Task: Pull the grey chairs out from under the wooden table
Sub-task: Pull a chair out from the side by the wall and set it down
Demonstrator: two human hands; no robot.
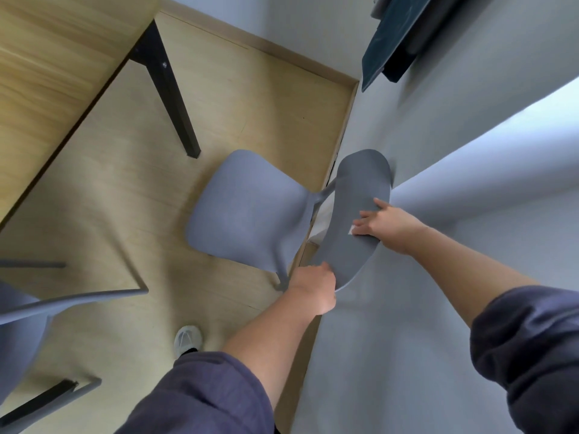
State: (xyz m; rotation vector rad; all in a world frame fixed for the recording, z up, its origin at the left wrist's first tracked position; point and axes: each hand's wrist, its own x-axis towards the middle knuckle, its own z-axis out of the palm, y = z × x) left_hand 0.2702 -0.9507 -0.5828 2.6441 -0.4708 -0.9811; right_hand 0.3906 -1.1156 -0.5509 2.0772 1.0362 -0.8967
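Observation:
A grey chair [247,208] stands on the wooden floor, clear of the wooden table [47,73] at the upper left, with its curved backrest [354,195] against the grey wall. My left hand [313,289] grips the near end of the backrest. My right hand [382,223] holds its top edge further along, fingers wrapped over it. A second grey chair [22,327] shows partly at the left edge, beside the table.
The table's black leg [170,86] slants down to the floor just beyond the chair. A grey wall [407,308] runs along the right. A dark board [394,36] hangs on it at the top right. My white shoe [188,339] is on the floor below.

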